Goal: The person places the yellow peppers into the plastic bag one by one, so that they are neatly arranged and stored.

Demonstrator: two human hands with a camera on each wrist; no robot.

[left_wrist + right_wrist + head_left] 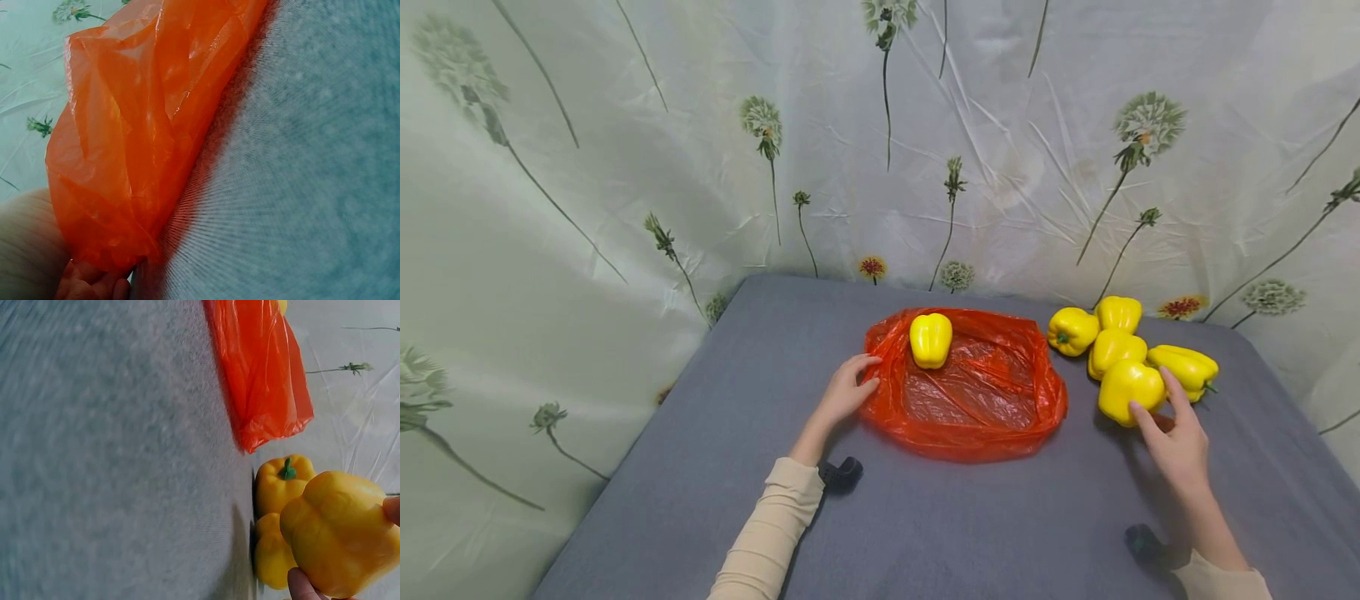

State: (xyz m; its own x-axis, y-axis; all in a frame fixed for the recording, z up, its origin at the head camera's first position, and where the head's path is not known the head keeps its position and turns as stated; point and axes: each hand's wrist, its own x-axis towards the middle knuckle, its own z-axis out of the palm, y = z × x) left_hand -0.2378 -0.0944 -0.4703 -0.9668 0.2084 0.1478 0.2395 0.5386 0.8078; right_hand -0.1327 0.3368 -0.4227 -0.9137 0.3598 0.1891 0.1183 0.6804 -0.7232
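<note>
A red plastic bag [977,442] lies spread open on the table, with one yellow bell pepper [931,341] inside near its back left. At the bag's left side, my left hand [844,390] grips the plastic; the left wrist view shows its fingers partly hidden behind the crumpled red film [134,137]. My right hand [1180,442] holds another yellow bell pepper [1131,392] between thumb and fingers, raised above the table. Behind and beside that one sits a group of yellow bell peppers, including one with a green stem [1072,331] and one on its side [1183,372].
The grey cloth-covered table [715,417] extends in front and to the left. A white curtain [850,150] printed with dandelions hangs along the back and left edges. Dark straps [842,475] stick out at both wrists.
</note>
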